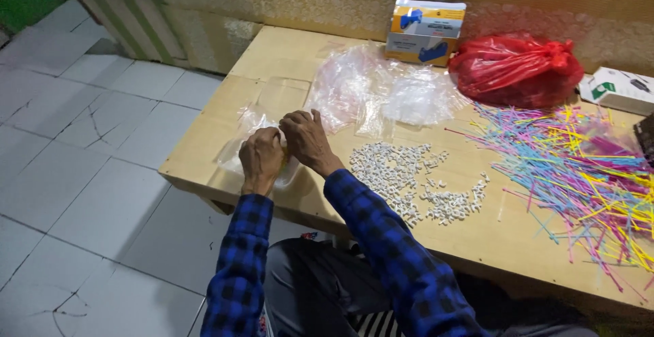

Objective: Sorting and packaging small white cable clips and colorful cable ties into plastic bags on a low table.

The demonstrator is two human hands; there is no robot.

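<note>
My left hand (261,159) and my right hand (304,140) meet at the near left part of a low wooden table (477,235). Both close on a small clear plastic bag (248,122) that lies crumpled under and around them. What is inside the bag is hidden by my fingers. Just right of my right wrist lies a spread of several small white pieces (409,177). Both forearms wear blue and black checked sleeves.
A wide scatter of thin coloured sticks (579,173) covers the table's right side. Clear plastic bags (381,92) lie heaped behind my hands. At the back stand a tape dispenser box (424,30), a red plastic bag (514,68) and a white box (618,88). Tiled floor lies to the left.
</note>
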